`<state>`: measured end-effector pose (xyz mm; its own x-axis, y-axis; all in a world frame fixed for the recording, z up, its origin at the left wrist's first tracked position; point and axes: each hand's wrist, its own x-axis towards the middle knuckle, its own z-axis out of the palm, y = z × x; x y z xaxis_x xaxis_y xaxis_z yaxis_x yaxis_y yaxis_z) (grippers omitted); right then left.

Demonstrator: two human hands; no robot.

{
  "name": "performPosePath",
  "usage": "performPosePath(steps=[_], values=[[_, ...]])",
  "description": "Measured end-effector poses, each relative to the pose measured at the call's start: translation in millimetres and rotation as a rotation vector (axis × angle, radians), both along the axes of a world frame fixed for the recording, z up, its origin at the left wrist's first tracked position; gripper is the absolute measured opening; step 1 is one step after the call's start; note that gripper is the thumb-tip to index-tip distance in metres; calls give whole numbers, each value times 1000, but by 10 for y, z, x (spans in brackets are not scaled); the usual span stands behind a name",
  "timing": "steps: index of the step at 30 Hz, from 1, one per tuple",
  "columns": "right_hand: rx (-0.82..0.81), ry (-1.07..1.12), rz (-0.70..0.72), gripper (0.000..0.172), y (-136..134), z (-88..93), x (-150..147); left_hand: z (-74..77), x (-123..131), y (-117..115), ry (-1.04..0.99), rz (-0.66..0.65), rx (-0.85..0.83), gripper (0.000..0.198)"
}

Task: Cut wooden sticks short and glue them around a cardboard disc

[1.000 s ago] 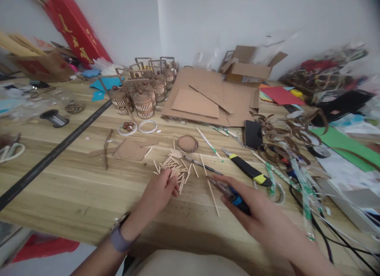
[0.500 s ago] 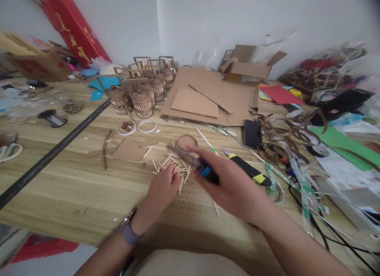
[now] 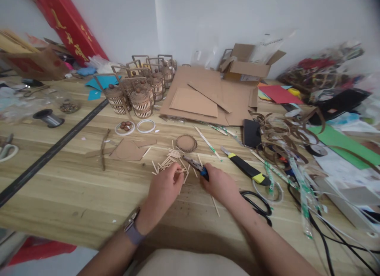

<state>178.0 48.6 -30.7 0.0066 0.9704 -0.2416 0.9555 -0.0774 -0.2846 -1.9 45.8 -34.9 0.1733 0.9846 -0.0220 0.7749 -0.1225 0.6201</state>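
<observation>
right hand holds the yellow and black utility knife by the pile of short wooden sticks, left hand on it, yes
No: the head view shows the right hand holding a blue-handled pointed tool; the yellow and black utility knife lies untouched. The left hand is on the pile of short wooden sticks.

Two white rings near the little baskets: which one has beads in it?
The left ring, nearer the black strip: brown beads lie inside it. The right ring beside it holds none.
</observation>
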Motion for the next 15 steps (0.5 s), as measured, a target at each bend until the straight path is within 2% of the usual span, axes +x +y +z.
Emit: performPosePath(steps=[4,6,8,11,13,15], values=[[60,151,-5,3,31,91,50,0,-6,50,-61,-50,226,7],[139,293,-22,5,30,165,65,33,3,40,-149,-27,277,8],[271,559,-94,13,7,210,46,77,35,-15,-323,6,133,7],[453,960,-264,22,-57,198,-35,119,131,-155,-662,-93,-368,17],[505,1050,-348,25,-106,148,-92,119,209,-241,-843,-166,-611,23],[531,1066,-400,25,-156,93,-123,105,272,-294,-944,-210,-703,27]])
